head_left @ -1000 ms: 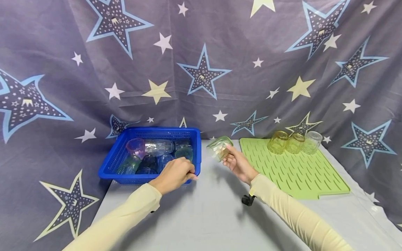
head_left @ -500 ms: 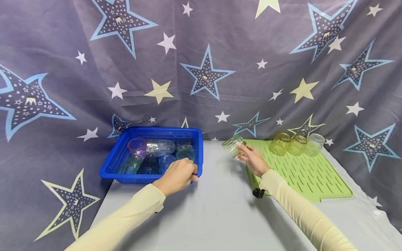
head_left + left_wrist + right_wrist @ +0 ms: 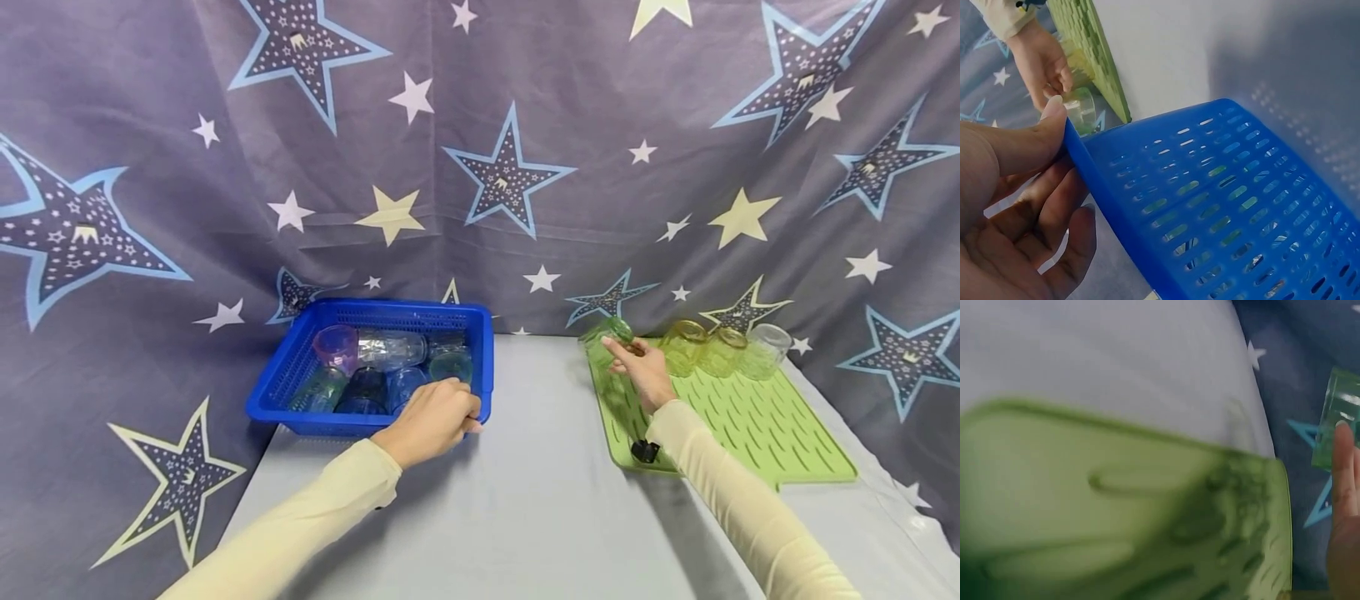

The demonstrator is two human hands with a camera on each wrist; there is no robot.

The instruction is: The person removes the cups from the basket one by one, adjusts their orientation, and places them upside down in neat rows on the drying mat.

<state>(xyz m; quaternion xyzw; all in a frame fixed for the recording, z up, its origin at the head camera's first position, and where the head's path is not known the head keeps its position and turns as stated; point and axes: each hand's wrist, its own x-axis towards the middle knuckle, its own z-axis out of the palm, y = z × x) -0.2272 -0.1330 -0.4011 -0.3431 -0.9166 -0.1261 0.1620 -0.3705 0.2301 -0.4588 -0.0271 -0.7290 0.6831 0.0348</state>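
My left hand (image 3: 437, 419) pinches the rim of a blue plastic basket (image 3: 318, 427) at its near right corner. In the left wrist view the thumb lies on the rim, with curled fingers below it. Inside the basket lie several glasses, among them a pink glass (image 3: 335, 348) and a clear glass (image 3: 390, 348). My right hand (image 3: 643, 372) holds a green-tinted glass (image 3: 604, 337), tilted, over the far left corner of a green drying mat (image 3: 757, 433). In the right wrist view this glass is partly cut off at the edge.
Along the mat's far edge stand two yellow glasses and a clear glass (image 3: 763, 354), the nearest being a yellow glass (image 3: 682, 350). The table (image 3: 525, 500) has a light grey cover. A star-patterned curtain (image 3: 540, 67) hangs right behind.
My right hand has carried the green glass rightward, from above the bare table to over the mat's far left corner. My left hand stays at the basket rim.
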